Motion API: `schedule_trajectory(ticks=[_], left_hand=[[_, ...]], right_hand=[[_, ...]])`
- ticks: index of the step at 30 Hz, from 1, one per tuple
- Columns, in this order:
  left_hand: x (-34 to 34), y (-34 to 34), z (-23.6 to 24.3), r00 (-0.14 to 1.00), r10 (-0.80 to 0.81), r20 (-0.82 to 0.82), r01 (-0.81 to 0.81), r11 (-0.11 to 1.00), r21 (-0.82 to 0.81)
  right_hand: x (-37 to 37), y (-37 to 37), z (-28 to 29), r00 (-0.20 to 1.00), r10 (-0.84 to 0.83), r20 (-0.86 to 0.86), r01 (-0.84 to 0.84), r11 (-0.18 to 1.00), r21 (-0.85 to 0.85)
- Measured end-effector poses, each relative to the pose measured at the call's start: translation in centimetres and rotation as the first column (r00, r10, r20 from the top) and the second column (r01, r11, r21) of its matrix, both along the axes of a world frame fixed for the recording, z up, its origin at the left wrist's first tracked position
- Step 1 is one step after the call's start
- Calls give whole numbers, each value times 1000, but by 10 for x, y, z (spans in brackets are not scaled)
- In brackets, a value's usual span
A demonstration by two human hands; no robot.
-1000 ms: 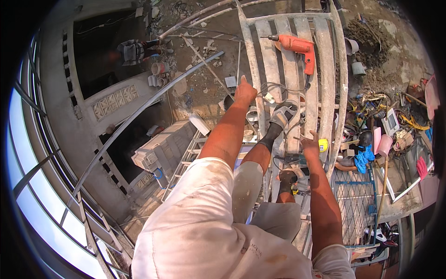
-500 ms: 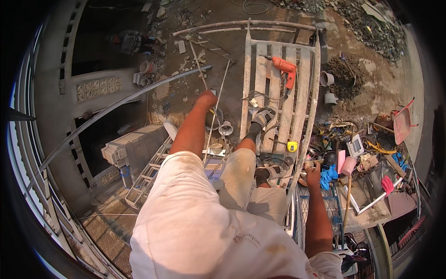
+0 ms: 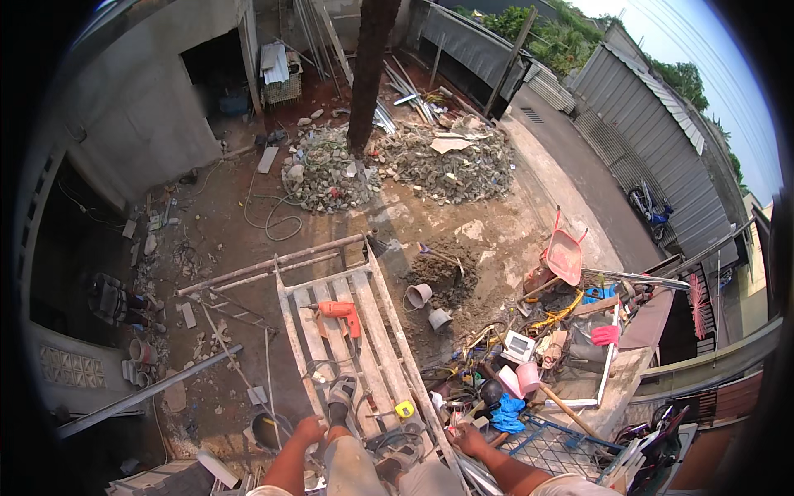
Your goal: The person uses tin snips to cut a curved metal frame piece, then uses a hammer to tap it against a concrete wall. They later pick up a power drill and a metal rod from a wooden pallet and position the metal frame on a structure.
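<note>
My left hand is curled closed beside the left rail of a paint-spattered scaffold platform; whatever is inside the fingers is hidden. By the right rail, my right hand is bent with its fingers drawn together, and I cannot make out what they grip. My sandaled foot rests on the platform's slats. Farther along them lies an orange-red power drill, its cord trailing back toward my feet. A yellow tape measure sits near the right rail.
A grey metal bar slants at the left. Tools, a pink bucket and a blue cloth clutter the right. Beyond the platform are two buckets, a soil heap, a red wheelbarrow, rubble piles and a tree trunk.
My view has tilted up, showing more of the yard. My left hand has drawn back toward my body, near the left rail. The right hand stays by the right rail; drill and tape measure lie unmoved.
</note>
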State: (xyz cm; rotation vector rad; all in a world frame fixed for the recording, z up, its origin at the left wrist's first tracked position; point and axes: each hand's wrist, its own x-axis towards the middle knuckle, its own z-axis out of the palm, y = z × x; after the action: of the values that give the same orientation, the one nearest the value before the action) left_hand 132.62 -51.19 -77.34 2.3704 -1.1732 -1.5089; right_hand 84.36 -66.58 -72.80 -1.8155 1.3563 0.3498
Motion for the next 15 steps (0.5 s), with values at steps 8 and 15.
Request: schedule_trajectory(ticks=[8, 15], left_hand=[[46, -99, 88, 979, 180, 93, -155, 960, -232], [66, -194, 249, 942, 311, 123, -74, 553, -830]], right_hand=[[-10, -33, 19, 973, -225, 50, 227, 973, -38], [16, -59, 42, 952, -288, 105, 292, 956, -31]])
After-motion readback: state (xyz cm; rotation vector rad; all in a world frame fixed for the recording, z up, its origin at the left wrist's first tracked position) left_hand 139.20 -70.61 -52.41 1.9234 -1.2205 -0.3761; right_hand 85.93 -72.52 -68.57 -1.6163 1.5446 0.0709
